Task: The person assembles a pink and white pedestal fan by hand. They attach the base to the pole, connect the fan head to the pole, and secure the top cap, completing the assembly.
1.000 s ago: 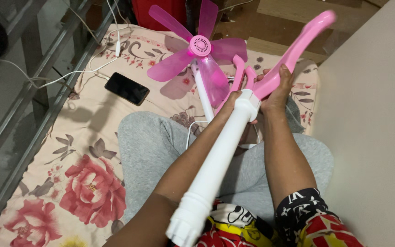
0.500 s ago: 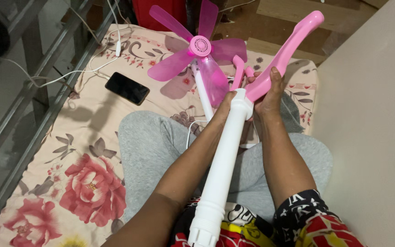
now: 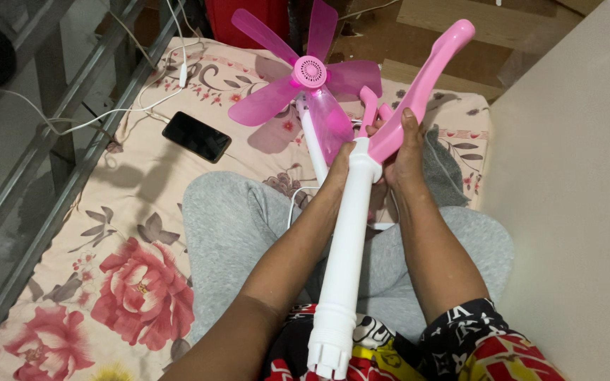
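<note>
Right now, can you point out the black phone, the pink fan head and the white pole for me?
black phone (image 3: 196, 136), head view, middle of its dark screen.
pink fan head (image 3: 310, 71), head view, the round hub where the blades meet.
white pole (image 3: 347, 240), head view, midway along the tube.

There is one view only, from a camera worn on the person's head. It looks down and a little forward, over the person's own arms and lap. It is close: the long white plastic tube (image 3: 347, 233) runs from the bottom edge up the middle. Farther off, near the top, lies the pink plastic fan with see-through blades (image 3: 310, 74) on a flowered bed sheet (image 3: 135, 233). A plain wall fills the right side.
</note>
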